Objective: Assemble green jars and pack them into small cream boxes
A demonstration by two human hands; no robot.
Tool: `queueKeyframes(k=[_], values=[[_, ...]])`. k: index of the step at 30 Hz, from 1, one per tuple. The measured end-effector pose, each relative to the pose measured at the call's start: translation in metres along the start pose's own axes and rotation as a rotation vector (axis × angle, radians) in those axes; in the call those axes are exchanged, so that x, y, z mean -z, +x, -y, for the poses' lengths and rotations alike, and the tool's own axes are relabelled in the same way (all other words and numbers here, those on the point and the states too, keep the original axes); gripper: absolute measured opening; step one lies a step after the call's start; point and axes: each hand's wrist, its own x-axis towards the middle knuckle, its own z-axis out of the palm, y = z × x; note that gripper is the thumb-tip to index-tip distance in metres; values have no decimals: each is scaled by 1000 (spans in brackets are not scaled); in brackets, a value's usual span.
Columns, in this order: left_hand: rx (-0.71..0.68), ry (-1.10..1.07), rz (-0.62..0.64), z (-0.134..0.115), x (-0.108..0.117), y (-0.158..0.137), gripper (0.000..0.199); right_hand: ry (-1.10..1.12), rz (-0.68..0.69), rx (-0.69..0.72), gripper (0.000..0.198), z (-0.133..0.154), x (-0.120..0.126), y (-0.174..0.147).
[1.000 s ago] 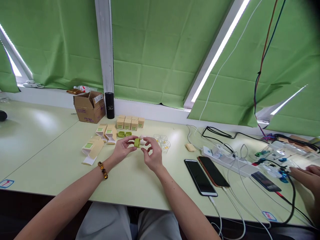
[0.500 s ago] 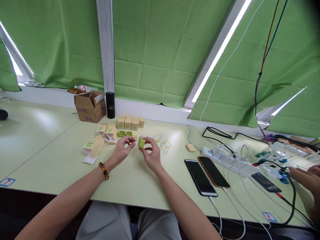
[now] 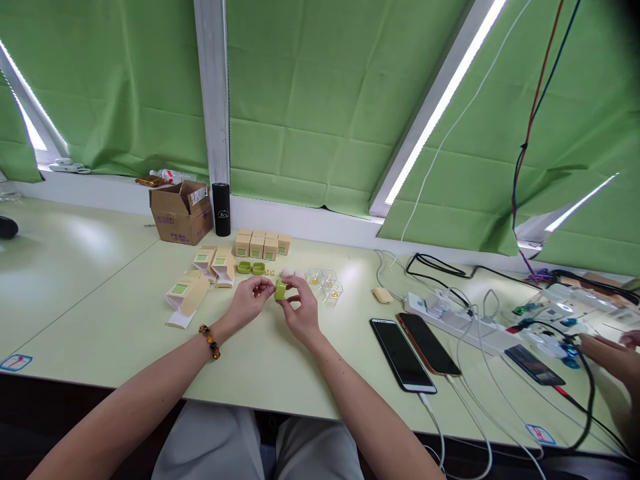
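Note:
My right hand grips a small green square container between thumb and fingers, raised above the table. Close against its left side, my left hand is closed in a pinch; whatever its fingertips hold is too small to make out. Just beyond the hands lie two more green containers with tiny yellowish pieces beside them. Several clear plastic cups with yellow bits inside stand to the right of my right hand. A pale pink item is partly hidden behind my right fingers.
Opened small cartons lie at left, and closed small boxes stand behind. Further back are a cardboard box and a black bottle. Phones, a power strip and cables fill the right, where another person's hand shows.
My left hand has moved right to the green container, its fingers closing into a pinch. The container in my right hand has turned slightly and shifted a little left.

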Motion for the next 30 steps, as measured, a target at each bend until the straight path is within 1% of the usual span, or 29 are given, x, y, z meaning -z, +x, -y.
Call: queueKeyframes(k=[12, 18, 30], values=[[79, -154, 9, 4, 0, 3, 29, -5, -6, -12, 40, 0, -1, 1], [112, -147, 8, 3, 0, 3, 28, -11, -5, -14, 40, 1, 0, 1], [105, -151, -5, 4, 1, 4, 27, -20, -3, -9, 39, 1, 0, 2]])
